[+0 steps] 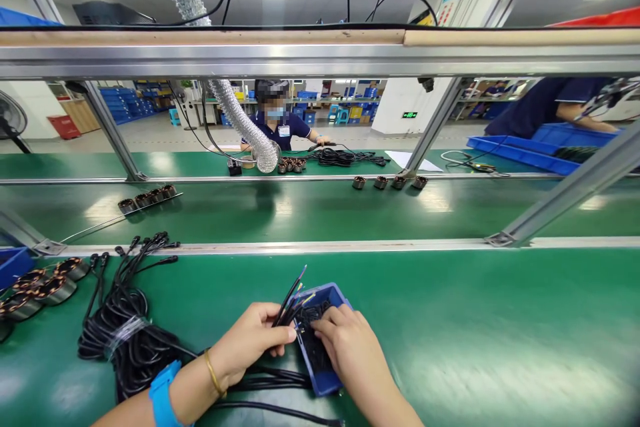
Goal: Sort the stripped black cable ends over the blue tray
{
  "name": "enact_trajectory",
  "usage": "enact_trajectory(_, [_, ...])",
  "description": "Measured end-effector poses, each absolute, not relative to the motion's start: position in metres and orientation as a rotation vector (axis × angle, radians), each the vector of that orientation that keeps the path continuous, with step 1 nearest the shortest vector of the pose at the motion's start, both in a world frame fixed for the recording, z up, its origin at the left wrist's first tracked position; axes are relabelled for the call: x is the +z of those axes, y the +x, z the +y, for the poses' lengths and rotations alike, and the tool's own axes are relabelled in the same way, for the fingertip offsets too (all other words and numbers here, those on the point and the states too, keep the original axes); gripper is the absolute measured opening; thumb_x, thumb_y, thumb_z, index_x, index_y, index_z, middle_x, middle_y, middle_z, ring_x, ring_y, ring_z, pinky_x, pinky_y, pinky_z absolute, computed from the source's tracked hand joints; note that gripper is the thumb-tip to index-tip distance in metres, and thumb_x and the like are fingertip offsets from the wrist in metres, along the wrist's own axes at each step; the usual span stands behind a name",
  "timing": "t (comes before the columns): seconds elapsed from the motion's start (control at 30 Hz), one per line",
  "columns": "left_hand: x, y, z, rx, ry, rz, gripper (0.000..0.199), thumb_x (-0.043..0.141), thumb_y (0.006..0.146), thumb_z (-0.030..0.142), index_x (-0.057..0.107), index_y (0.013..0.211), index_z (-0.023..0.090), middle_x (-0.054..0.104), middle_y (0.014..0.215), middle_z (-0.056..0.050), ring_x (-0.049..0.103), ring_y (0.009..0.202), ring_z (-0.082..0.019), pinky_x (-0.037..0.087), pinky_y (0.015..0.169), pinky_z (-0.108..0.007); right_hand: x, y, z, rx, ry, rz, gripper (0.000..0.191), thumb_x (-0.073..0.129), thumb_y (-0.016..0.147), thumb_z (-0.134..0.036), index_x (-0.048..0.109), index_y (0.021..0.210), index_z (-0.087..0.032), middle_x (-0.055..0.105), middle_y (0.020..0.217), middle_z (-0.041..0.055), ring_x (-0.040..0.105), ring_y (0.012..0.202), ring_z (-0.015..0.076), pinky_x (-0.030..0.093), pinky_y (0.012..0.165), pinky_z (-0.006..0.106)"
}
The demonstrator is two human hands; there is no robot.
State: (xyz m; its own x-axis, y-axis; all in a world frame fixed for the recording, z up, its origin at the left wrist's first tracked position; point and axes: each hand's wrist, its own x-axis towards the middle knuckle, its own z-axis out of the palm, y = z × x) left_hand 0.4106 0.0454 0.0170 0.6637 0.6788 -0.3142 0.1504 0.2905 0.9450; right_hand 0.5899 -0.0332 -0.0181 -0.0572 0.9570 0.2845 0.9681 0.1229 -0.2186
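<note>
Several black cables (286,303) with thin coloured wire ends rise from my left hand (255,337), whose fingers and thumb are closed round them. Just to the right, a small blue bin (329,383) stands on the green bench and contains small, thin black pieces (314,348). My right hand (350,343) reaches over the bin's right wall, with its bent fingertips down among those pieces. The fingers are drawn together, and whatever is between them is hidden. Below my left hand, black cable lengths (275,380) run along the bench.
A tied bundle of black cables (133,340) lies at left, beside copper-wound motor stators (55,290). More stators (380,182) stand past the metal rail (280,248). Slanted metal posts (575,183) rise from the rails. Across the bench sits a masked co-worker (295,127) near a flexible duct (240,120).
</note>
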Motion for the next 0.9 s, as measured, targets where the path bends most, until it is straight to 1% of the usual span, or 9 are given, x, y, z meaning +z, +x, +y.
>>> enact_trajectory(0.1, [0.019,0.411,0.045,0.390,1.266,0.792,0.026,0.074,0.062,0.034,0.062,0.071,0.013,0.053,0.063,0.003,0.044,0.052,-0.008,0.034,0.052,-0.023,-0.011,0.591,-0.038,0.112,-1.635,-1.813,0.019,0.050,0.095,-0.018,0.068,0.091,-0.023,0.069,0.086,0.0056,0.061,0.081,0.0222,0.049,0.071,0.035])
enact_trajectory(0.2, [0.020,0.412,0.043,0.354,1.283,0.782,0.025,0.073,0.062,0.033,0.061,0.069,0.013,0.051,0.060,0.004,0.044,0.053,-0.009,0.034,0.052,-0.023,-0.007,0.587,-0.040,0.208,-1.433,-1.700,0.020,0.044,0.099,-0.020,0.062,0.093,-0.022,0.067,0.087,0.0057,0.060,0.083,0.0205,0.049,0.075,0.033])
enact_trajectory(0.33, [0.017,0.411,0.043,0.332,1.286,0.783,0.023,0.072,0.062,0.032,0.061,0.070,0.013,0.051,0.059,0.005,0.044,0.053,-0.009,0.034,0.052,-0.023,-0.006,0.580,-0.040,0.188,-1.341,-1.711,0.017,0.045,0.097,-0.016,0.060,0.095,-0.022,0.066,0.085,0.0049,0.059,0.080,0.0199,0.048,0.075,0.034])
enact_trajectory(0.53, [0.017,0.411,0.044,0.332,1.291,0.776,0.022,0.072,0.064,0.030,0.061,0.071,0.013,0.051,0.061,0.004,0.043,0.054,-0.009,0.036,0.053,-0.023,-0.008,0.579,-0.040,0.170,-1.331,-1.705,0.016,0.048,0.095,-0.013,0.060,0.095,-0.023,0.066,0.086,0.0040,0.059,0.080,0.0201,0.048,0.076,0.033])
enact_trajectory(0.9, [0.016,0.410,0.043,0.334,1.282,0.764,0.023,0.074,0.063,0.032,0.063,0.070,0.013,0.051,0.060,0.005,0.043,0.053,-0.009,0.037,0.053,-0.023,-0.009,0.574,-0.041,0.205,-1.355,-1.692,0.013,0.050,0.095,-0.015,0.060,0.091,-0.022,0.065,0.083,0.0033,0.058,0.078,0.0196,0.046,0.071,0.031])
